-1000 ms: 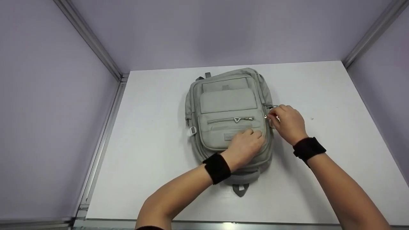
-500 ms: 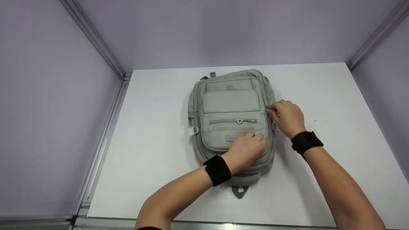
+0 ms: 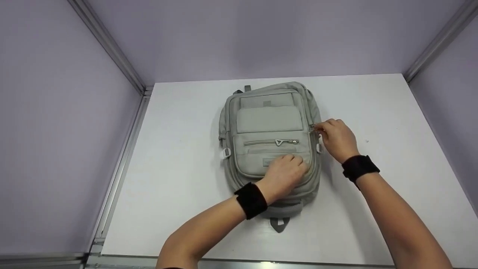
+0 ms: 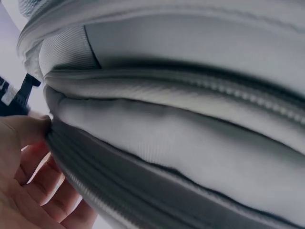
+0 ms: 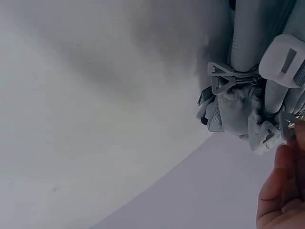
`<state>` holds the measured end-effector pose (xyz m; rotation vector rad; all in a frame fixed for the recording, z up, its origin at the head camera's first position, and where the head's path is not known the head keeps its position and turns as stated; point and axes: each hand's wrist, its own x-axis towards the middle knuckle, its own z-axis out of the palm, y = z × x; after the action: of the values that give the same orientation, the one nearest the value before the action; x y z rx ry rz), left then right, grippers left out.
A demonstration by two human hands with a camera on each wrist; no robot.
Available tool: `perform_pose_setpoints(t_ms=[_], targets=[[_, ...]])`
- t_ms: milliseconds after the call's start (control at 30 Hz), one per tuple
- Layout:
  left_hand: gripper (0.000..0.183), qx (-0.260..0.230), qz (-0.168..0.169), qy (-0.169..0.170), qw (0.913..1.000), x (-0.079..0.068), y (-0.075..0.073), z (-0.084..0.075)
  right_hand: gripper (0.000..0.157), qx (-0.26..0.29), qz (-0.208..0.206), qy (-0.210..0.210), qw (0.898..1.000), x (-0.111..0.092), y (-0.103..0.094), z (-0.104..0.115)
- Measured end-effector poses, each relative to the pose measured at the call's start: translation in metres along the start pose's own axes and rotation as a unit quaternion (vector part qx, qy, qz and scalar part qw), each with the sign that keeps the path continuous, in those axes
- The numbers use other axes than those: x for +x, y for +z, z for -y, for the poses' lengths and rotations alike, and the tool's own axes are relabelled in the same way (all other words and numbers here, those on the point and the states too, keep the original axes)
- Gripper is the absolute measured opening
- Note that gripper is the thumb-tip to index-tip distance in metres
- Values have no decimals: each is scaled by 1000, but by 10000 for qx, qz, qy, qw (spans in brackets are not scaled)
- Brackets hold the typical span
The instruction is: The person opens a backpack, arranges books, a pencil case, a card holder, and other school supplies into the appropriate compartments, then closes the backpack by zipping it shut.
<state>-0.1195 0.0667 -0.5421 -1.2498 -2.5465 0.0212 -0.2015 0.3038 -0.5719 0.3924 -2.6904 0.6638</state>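
Observation:
A grey-green backpack [image 3: 269, 119] lies front side up, its carry handle [image 3: 285, 210] toward the person. My left hand [image 3: 285, 173] is on its lower front. In the left wrist view that hand's thumb [image 4: 35, 128] and curled fingers pinch a fabric edge beside a zipper [image 4: 238, 93]. At the backpack's right side, my right hand [image 3: 338, 140] pinches a zipper pull [image 3: 313, 128] between thumb and fingertips. Close up, triangular pulls [image 5: 286, 125] show beside those fingertips, which are partly cut off by the frame. How far this zipper is parted cannot be made out.
White plastic buckles [image 3: 226, 152] sit on both sides of the backpack. A short zipper [image 3: 270, 142] crosses its front pocket. The white table [image 3: 179, 160] meets pale walls [image 3: 261, 41] with metal framing [image 3: 119, 63] at the back and sides.
My right hand has slid a short way up the backpack's right side with the zipper pull, then hardly moved. My left hand stays in place on the lower front. The view shifted slightly.

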Motion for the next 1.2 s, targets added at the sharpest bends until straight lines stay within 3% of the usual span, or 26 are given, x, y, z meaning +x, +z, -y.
perform_pose_setpoints(t_ms=[133,233,300,367,467,600,700,767,867,1200], targets=[[23,-520,-283,-278,9979,-17,-6,16,25,80,11,182,9998,-14,-1,-3],[48,-918,-131,-830,9922,-36,-12,35,39,345,226,375,9984,-28,-4,-4],[64,-1185,43,-1383,9833,-51,-15,47,50,575,458,535,9959,-40,-5,-3],[75,-1566,173,-1973,9676,-66,-16,59,60,819,706,698,9917,-52,-6,0],[86,-2332,336,-2793,9309,-87,-14,73,68,1272,1046,938,9819,-70,-5,9],[93,-3437,468,-3644,8642,-108,-6,84,71,2074,1395,1212,9606,-89,-2,27],[95,-4135,529,-4022,8151,-116,2,87,75,2425,1619,1360,9468,-96,2,41],[94,-4467,578,-4089,7937,-118,7,88,78,2453,1705,1441,9434,-98,5,49],[91,-4701,636,-4022,7830,-115,13,88,82,2373,1775,1553,9423,-100,10,54],[86,-4700,691,-4022,7826,-95,20,96,83,2258,1689,1643,9452,-88,14,47]])
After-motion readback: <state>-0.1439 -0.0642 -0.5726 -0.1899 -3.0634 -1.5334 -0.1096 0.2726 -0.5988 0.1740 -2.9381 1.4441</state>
